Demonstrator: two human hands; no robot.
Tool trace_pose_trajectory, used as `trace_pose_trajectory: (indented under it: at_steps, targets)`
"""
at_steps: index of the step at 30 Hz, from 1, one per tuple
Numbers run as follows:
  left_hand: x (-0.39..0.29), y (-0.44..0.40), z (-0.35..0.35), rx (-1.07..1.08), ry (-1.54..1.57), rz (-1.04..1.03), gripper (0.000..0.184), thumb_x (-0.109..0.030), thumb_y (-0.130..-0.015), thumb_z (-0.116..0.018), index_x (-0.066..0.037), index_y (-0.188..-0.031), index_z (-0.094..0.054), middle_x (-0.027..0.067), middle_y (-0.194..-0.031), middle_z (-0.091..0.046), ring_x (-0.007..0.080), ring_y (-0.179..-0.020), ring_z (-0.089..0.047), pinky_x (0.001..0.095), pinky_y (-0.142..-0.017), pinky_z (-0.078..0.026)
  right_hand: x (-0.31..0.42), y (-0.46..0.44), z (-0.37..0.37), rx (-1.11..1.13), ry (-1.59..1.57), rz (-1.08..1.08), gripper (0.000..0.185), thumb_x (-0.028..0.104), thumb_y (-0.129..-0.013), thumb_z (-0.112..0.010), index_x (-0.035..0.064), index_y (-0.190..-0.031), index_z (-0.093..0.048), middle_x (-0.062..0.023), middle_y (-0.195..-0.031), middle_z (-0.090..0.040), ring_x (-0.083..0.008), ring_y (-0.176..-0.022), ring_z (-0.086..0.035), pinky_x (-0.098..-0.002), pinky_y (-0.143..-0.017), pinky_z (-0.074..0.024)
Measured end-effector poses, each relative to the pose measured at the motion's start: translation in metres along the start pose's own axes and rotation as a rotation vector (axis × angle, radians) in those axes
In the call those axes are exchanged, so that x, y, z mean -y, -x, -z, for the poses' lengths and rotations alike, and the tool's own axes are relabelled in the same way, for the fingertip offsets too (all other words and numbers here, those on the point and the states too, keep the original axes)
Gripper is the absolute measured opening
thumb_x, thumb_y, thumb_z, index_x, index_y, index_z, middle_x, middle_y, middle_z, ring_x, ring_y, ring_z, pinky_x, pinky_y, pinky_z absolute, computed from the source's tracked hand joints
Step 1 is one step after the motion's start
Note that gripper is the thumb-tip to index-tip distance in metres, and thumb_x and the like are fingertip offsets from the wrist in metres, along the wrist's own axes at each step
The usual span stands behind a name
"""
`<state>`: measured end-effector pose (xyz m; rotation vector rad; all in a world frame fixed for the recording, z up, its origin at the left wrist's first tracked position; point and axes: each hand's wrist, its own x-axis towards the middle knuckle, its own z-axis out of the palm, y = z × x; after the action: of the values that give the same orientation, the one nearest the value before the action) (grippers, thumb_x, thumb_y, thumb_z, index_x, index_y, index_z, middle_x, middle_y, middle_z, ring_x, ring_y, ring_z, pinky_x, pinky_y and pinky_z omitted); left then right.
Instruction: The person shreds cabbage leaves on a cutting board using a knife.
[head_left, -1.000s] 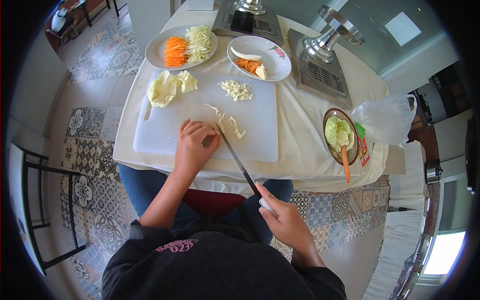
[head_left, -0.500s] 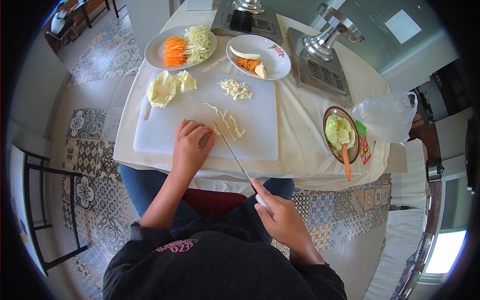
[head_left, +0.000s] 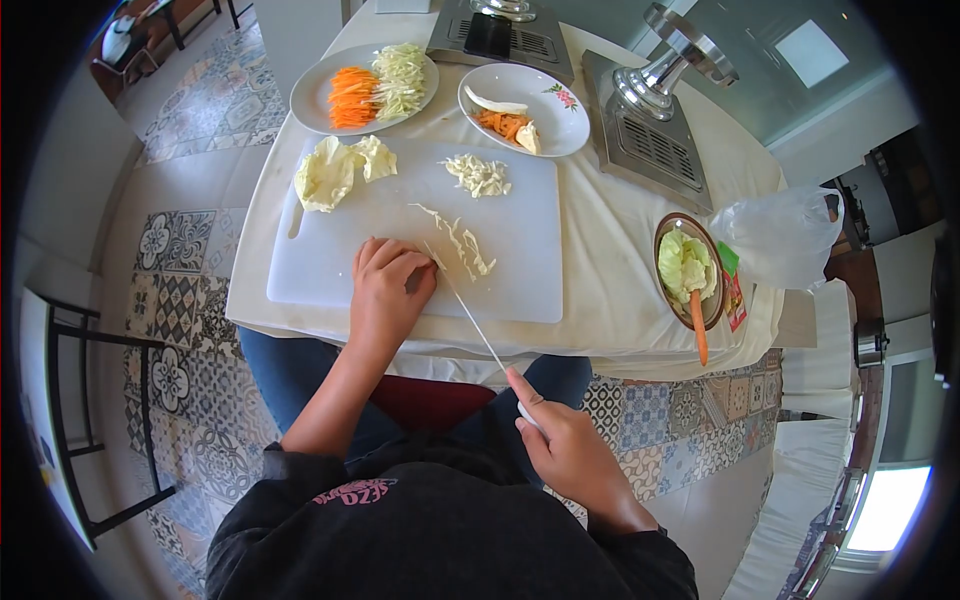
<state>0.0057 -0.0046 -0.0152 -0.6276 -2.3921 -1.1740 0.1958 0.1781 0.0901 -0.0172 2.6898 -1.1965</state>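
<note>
My left hand [head_left: 388,285] rests on the white cutting board [head_left: 330,255], fingers curled down over a piece of cabbage that is almost fully hidden beneath them. In my right hand [head_left: 570,445] is the handle of a knife [head_left: 475,320]; its blade slants up and left, the tip beside my left fingertips. Thin cabbage shreds [head_left: 462,245] lie just past the blade. Farther back on the board are a small heap of chopped cabbage [head_left: 477,176] and loose cabbage leaves [head_left: 330,173].
Behind the board stand a plate of shredded carrot and cabbage [head_left: 310,105] and a flowered plate [head_left: 570,125] with vegetable pieces. Portable stoves [head_left: 655,150] sit at the back. To the right are a brown-rimmed bowl [head_left: 662,285] with cabbage and a carrot, and a plastic bag [head_left: 785,235].
The knife blade has shifted slightly and turned, now showing as a thin bright line close to my left fingers. Both hands keep nearly the same places; the view has moved a little.
</note>
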Motion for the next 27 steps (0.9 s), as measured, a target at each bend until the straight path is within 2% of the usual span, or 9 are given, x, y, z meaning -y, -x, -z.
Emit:
trace_pose_trajectory:
  at_steps: [4,6,13,19,27]
  targets:
    - [-0.003,-0.001,0.001,-0.025,-0.035,-0.021,0.011,-0.005,-0.074,-0.077,-0.006,-0.083,-0.071,0.0036,-0.091,-0.066,0.0271,-0.092,-0.06,0.0418,-0.094,-0.045,0.002,-0.002,-0.003,-0.002,-0.01,-0.012,0.063,0.005,-0.094,-0.058,0.0124,-0.153,-0.039,-0.0219,-0.074,-0.06,-0.0407,-0.069,-0.061,-0.0481,-0.067,-0.0486]
    - [-0.002,-0.001,0.001,-0.036,-0.05,-0.046,0.011,-0.004,-0.073,-0.077,-0.006,-0.082,-0.071,0.0031,-0.091,-0.066,0.0264,-0.091,-0.06,0.0396,-0.091,-0.045,-0.006,-0.013,-0.013,-0.055,-0.028,0.052,0.062,0.006,-0.094,-0.057,0.0119,-0.153,-0.039,-0.0224,-0.074,-0.06,-0.0409,-0.069,-0.061,-0.0485,-0.067,-0.0488]
    - [-0.002,0.0,0.001,-0.023,-0.063,-0.032,0.011,-0.006,-0.073,-0.077,-0.005,-0.082,-0.07,0.0037,-0.091,-0.066,0.0268,-0.092,-0.06,0.041,-0.093,-0.044,-0.011,-0.042,-0.028,-0.087,0.041,0.068,0.06,0.008,-0.095,-0.056,0.0112,-0.153,-0.039,-0.0228,-0.075,-0.06,-0.0405,-0.069,-0.061,-0.0493,-0.068,-0.0497]
    - [-0.003,0.0,0.0,-0.022,-0.1,-0.032,0.011,-0.008,-0.075,-0.078,-0.007,-0.084,-0.072,0.0031,-0.093,-0.067,0.0262,-0.094,-0.06,0.0416,-0.096,-0.042,-0.005,-0.024,-0.007,-0.046,-0.011,0.012,0.059,0.006,-0.093,-0.058,0.0121,-0.15,-0.044,-0.0223,-0.078,-0.062,-0.0392,-0.072,-0.062,-0.0467,-0.07,-0.0492]
    - [-0.019,-0.01,-0.013,0.008,-0.131,-0.106,0.008,-0.012,-0.078,-0.077,-0.011,-0.086,-0.075,0.0,-0.095,-0.068,0.024,-0.099,-0.06,0.043,-0.1,-0.038,-0.009,-0.008,0.001,-0.169,-0.092,-0.037,0.057,0.004,-0.092,-0.061,0.0101,-0.147,-0.049,-0.0236,-0.084,-0.064,-0.04,-0.073,-0.061,-0.0418,-0.071,-0.0494]
